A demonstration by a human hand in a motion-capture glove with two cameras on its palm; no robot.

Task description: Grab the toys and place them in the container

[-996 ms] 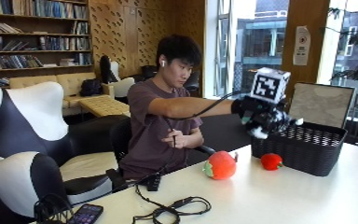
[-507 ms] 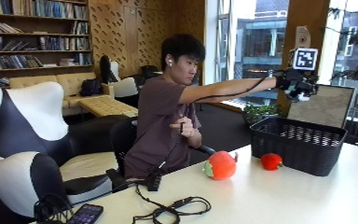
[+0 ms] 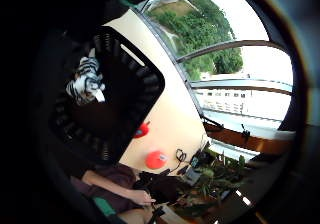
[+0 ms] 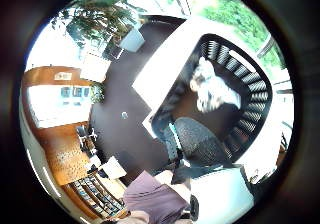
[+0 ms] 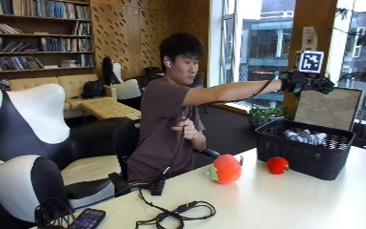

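Observation:
My gloved right hand [image 5: 308, 83] hangs high above the black slatted basket [image 5: 320, 164] on an outstretched arm, fingers relaxed and holding nothing. A white and grey striped plush toy [image 5: 303, 137] lies inside the basket; both palm views look down on the plush [image 3: 85, 82] [image 4: 212, 91] in the basket [image 3: 148, 82] [image 4: 253, 115]. On the table [image 5: 284, 205] in front of the basket sit a round orange toy [image 5: 225, 169] and a smaller red toy [image 5: 277, 165], also seen as the orange toy [image 3: 156, 159] and red toy [image 3: 142, 130].
The person's bare left hand [image 5: 184, 128] is held at the chest. A coiled black cable [image 5: 177, 213] and a phone [image 5: 86, 219] lie near the table's front edge. A flat board [image 5: 329, 109] leans behind the basket.
My hand has risen from beside the basket's near rim to high above it and further over the basket. The orange and red toys have not moved.

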